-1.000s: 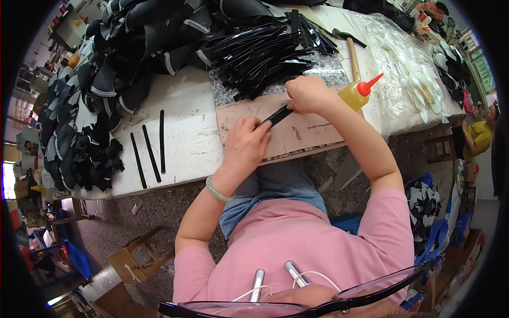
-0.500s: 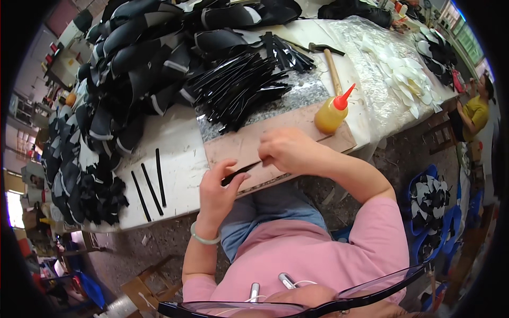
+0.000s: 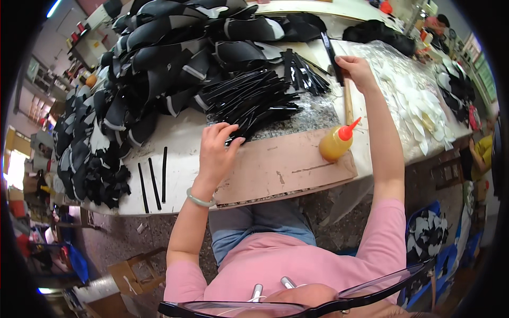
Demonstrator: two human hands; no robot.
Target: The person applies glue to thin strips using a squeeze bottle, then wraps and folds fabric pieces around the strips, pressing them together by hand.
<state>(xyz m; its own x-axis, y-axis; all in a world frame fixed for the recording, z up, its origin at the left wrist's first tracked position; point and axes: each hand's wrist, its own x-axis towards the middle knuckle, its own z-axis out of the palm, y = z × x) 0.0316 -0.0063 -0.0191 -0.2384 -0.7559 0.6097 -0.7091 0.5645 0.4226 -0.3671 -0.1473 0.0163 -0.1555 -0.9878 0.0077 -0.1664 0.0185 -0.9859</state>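
Pinching a black strip [image 3: 331,52] btwn thumb & fingers, the R hand [image 3: 359,74] is well past the far R corner of the pinkish board [image 3: 254,172], w/ the strip's upper end pointing away from the board. The person's L hand [image 3: 214,148] is at the board's far L corner, pale bangle [image 3: 200,199] on that wrist; fingers half-curled, thumb & index only a narrow gap apart, tips right by the near end of the strip pile [image 3: 249,98]. Can't tell if they grip a strip there. Pile lies just past the board's far edge, w/ a smaller strip bunch [image 3: 304,74] farther back. Yellowish bottle [image 3: 334,146] w/ red nozzle stands on the board's R end; wooden handle [image 3: 348,103] lies just past its far R corner. L of the board, 3 thin strips [image 3: 164,177] lie apart, approx. parallel; farther L of it, black scraps [image 3: 106,183]. Big heap of curved black pieces [image 3: 159,55] sits beyond the board, to its L. White pieces [image 3: 424,114] lie well R of the board.
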